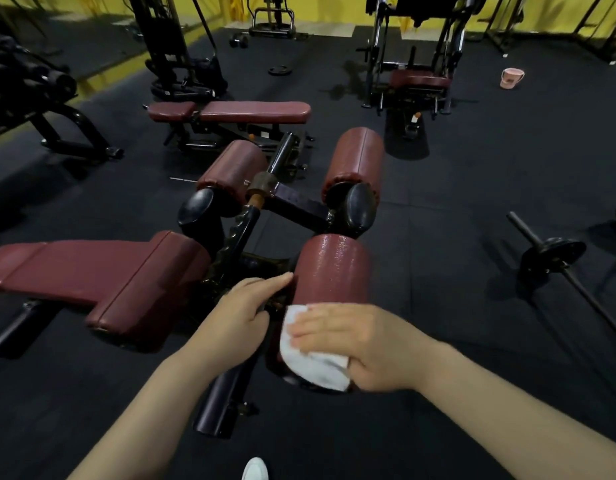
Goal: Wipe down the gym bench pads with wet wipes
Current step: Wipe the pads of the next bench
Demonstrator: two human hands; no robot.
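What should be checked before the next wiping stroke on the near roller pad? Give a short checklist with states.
1. White wipe flat against the near roller pad: ok, the right hand presses it there.
2. Pad steadied: ok, the left hand rests at its inner end.
3. Upper pad surface wet: ok, it glistens.
4. Underside wiped: cannot tell, hidden.
5. Far roller pads wiped: cannot tell.
6. Long bench pad wiped: cannot tell; no sheen visible.
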